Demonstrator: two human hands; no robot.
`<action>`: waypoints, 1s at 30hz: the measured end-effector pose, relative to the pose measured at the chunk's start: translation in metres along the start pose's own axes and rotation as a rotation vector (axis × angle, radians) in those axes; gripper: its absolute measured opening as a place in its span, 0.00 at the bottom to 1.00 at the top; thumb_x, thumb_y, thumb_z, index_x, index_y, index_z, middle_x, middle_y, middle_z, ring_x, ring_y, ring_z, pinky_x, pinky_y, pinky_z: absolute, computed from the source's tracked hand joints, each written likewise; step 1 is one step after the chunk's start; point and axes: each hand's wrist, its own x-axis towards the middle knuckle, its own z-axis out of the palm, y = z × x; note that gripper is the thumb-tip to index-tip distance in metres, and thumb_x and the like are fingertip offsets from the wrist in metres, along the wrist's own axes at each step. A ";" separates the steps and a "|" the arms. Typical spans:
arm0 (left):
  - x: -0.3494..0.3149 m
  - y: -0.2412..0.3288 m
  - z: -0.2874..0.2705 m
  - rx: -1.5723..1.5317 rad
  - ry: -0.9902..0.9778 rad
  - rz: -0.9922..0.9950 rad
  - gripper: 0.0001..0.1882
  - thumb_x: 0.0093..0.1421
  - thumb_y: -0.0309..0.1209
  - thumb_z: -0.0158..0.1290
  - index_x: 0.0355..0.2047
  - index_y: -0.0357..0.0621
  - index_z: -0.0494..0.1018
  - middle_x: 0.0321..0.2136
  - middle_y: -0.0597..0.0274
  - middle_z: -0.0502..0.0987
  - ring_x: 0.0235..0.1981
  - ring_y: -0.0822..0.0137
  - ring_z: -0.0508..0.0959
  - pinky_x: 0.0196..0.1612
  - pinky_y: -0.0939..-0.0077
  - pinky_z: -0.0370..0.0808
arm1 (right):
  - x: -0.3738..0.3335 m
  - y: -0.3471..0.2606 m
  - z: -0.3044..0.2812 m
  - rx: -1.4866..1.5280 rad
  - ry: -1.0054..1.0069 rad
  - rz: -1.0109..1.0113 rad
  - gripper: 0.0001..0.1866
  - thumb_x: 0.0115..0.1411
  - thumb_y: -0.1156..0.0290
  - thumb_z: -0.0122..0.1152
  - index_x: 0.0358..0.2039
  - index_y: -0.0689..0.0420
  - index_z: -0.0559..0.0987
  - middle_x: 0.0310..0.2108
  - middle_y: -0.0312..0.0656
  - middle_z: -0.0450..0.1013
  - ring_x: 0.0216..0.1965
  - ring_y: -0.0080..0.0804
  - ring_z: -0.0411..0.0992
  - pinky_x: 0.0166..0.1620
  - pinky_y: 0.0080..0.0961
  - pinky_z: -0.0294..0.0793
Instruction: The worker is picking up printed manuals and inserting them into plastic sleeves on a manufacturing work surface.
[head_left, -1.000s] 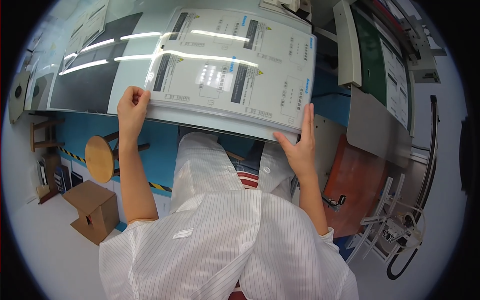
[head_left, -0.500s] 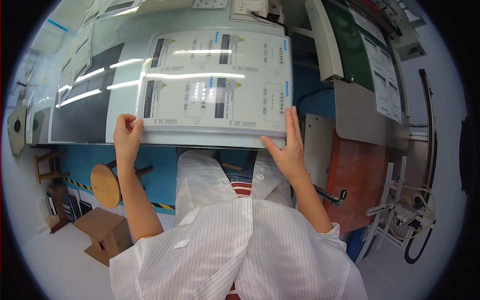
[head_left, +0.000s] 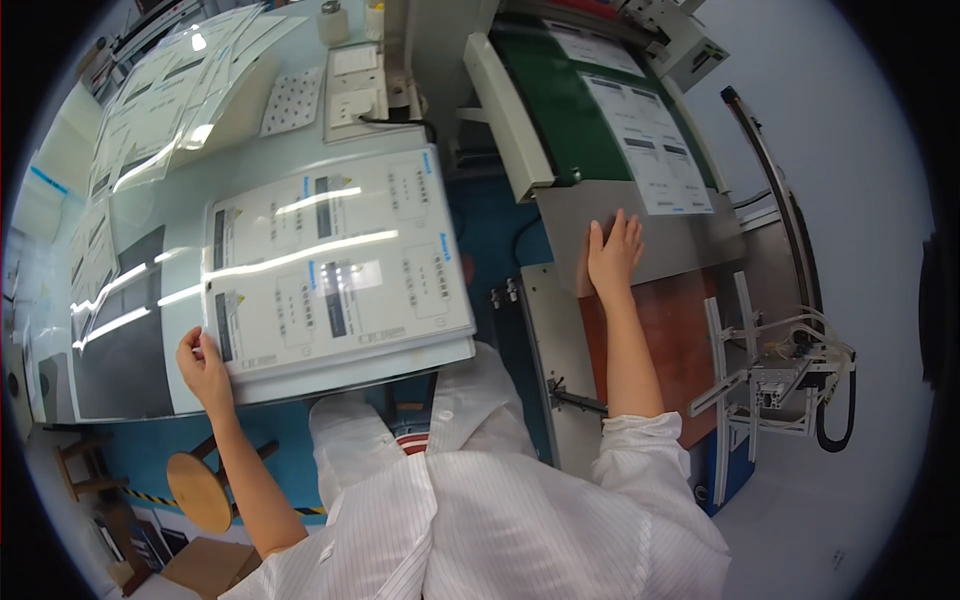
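A squared stack of printed sheets (head_left: 375, 255), white with black panels and small blue marks, lies near the front edge of the glass-topped table. At its near left corner my left hand (head_left: 205, 372) rests with loosely bent fingers, the thumb a little apart and beside the stack's edge; nothing shows in its grasp. Off to the right, my right hand (head_left: 612, 262) reaches over a grey metal plate (head_left: 565, 225), open, with fingers extended. Just beyond its fingertips, a printed sheet (head_left: 660, 165) lies partly on the green conveyor belt (head_left: 540, 110) and partly on the plate.
Loose transparent printed sheets (head_left: 165, 95) overlap at the table's far left, near a dark mat (head_left: 125, 340). A power socket box (head_left: 355, 95) stands behind the stack. An orange-red panel (head_left: 665, 340) and a metal frame with hoses (head_left: 770, 375) are at right; a wooden stool (head_left: 198, 490) is lower left.
My right hand has left the stack's right edge and moved right to the metal plate. The view has turned right. My left hand stays by the stack's left corner.
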 end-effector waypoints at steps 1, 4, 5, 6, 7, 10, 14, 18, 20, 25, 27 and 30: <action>-0.001 0.002 0.004 0.030 0.024 0.047 0.12 0.66 0.32 0.50 0.46 0.37 0.74 0.38 0.60 0.72 0.33 0.71 0.68 0.37 0.76 0.70 | 0.010 0.009 0.004 -0.011 0.023 0.005 0.35 0.67 0.51 0.48 0.66 0.61 0.58 0.68 0.60 0.50 0.70 0.57 0.44 0.69 0.53 0.41; -0.001 -0.001 0.005 0.066 0.061 0.099 0.12 0.67 0.32 0.48 0.45 0.36 0.73 0.39 0.59 0.73 0.36 0.67 0.70 0.40 0.74 0.69 | 0.035 0.019 0.011 -0.076 0.100 -0.008 0.35 0.67 0.50 0.46 0.66 0.61 0.57 0.68 0.60 0.50 0.71 0.55 0.43 0.69 0.54 0.40; 0.000 -0.005 0.005 0.068 0.075 0.110 0.13 0.67 0.33 0.48 0.45 0.36 0.74 0.38 0.59 0.73 0.36 0.67 0.71 0.40 0.74 0.69 | 0.044 0.016 0.010 -0.076 0.091 0.029 0.35 0.67 0.52 0.46 0.66 0.62 0.57 0.68 0.61 0.49 0.71 0.55 0.43 0.69 0.54 0.39; -0.001 -0.008 0.003 0.070 0.090 0.119 0.13 0.68 0.34 0.49 0.44 0.37 0.74 0.38 0.59 0.74 0.36 0.67 0.71 0.40 0.73 0.70 | 0.052 0.015 0.009 -0.075 0.079 0.064 0.34 0.67 0.53 0.47 0.66 0.63 0.58 0.68 0.61 0.49 0.71 0.56 0.43 0.69 0.54 0.39; -0.001 -0.008 0.005 0.058 0.087 0.130 0.13 0.68 0.34 0.49 0.44 0.37 0.74 0.38 0.59 0.74 0.36 0.67 0.71 0.40 0.73 0.70 | 0.061 0.020 0.008 -0.076 0.093 0.074 0.34 0.67 0.53 0.47 0.66 0.63 0.58 0.68 0.61 0.49 0.71 0.56 0.43 0.69 0.54 0.39; -0.001 -0.005 0.007 0.069 0.085 0.118 0.13 0.68 0.34 0.48 0.44 0.37 0.74 0.38 0.59 0.74 0.36 0.67 0.71 0.40 0.73 0.70 | 0.077 0.032 0.010 -0.122 0.163 0.098 0.34 0.66 0.52 0.47 0.65 0.62 0.60 0.68 0.59 0.51 0.71 0.53 0.44 0.69 0.53 0.38; -0.001 0.000 0.009 0.065 0.081 0.106 0.13 0.68 0.33 0.48 0.44 0.36 0.74 0.38 0.59 0.74 0.37 0.66 0.72 0.41 0.73 0.69 | 0.090 0.044 0.010 -0.152 0.146 0.172 0.33 0.66 0.54 0.46 0.65 0.64 0.59 0.68 0.58 0.51 0.71 0.51 0.44 0.70 0.52 0.39; -0.003 -0.001 0.007 0.082 0.068 0.087 0.13 0.68 0.32 0.47 0.44 0.35 0.73 0.39 0.58 0.73 0.37 0.67 0.71 0.41 0.74 0.69 | 0.092 0.043 0.005 -0.100 -0.032 0.249 0.34 0.67 0.52 0.42 0.66 0.65 0.58 0.69 0.55 0.51 0.71 0.47 0.45 0.70 0.46 0.40; -0.001 0.000 0.008 0.072 0.077 0.084 0.13 0.68 0.32 0.47 0.44 0.35 0.73 0.39 0.58 0.73 0.37 0.66 0.71 0.41 0.74 0.69 | 0.083 0.047 0.000 -0.094 -0.049 0.229 0.35 0.68 0.52 0.40 0.66 0.65 0.58 0.69 0.55 0.51 0.71 0.48 0.45 0.70 0.44 0.41; -0.004 0.007 0.007 0.021 0.094 0.058 0.13 0.68 0.32 0.47 0.44 0.35 0.73 0.38 0.58 0.74 0.36 0.67 0.71 0.40 0.74 0.70 | 0.032 0.038 -0.005 -0.073 -0.062 0.116 0.35 0.68 0.52 0.40 0.66 0.65 0.58 0.68 0.55 0.52 0.71 0.49 0.47 0.70 0.42 0.43; -0.005 0.010 0.006 0.011 0.109 0.044 0.13 0.68 0.32 0.47 0.44 0.35 0.73 0.38 0.58 0.74 0.36 0.67 0.71 0.40 0.74 0.70 | 0.001 0.033 -0.007 -0.021 -0.062 0.010 0.35 0.68 0.52 0.42 0.66 0.66 0.58 0.68 0.57 0.52 0.70 0.51 0.48 0.70 0.43 0.44; -0.006 0.012 0.009 -0.058 0.103 0.007 0.12 0.68 0.31 0.47 0.44 0.34 0.73 0.38 0.59 0.74 0.35 0.69 0.71 0.39 0.75 0.70 | -0.045 0.024 -0.025 0.079 -0.086 -0.086 0.38 0.67 0.49 0.46 0.65 0.67 0.58 0.68 0.59 0.52 0.70 0.53 0.48 0.70 0.42 0.44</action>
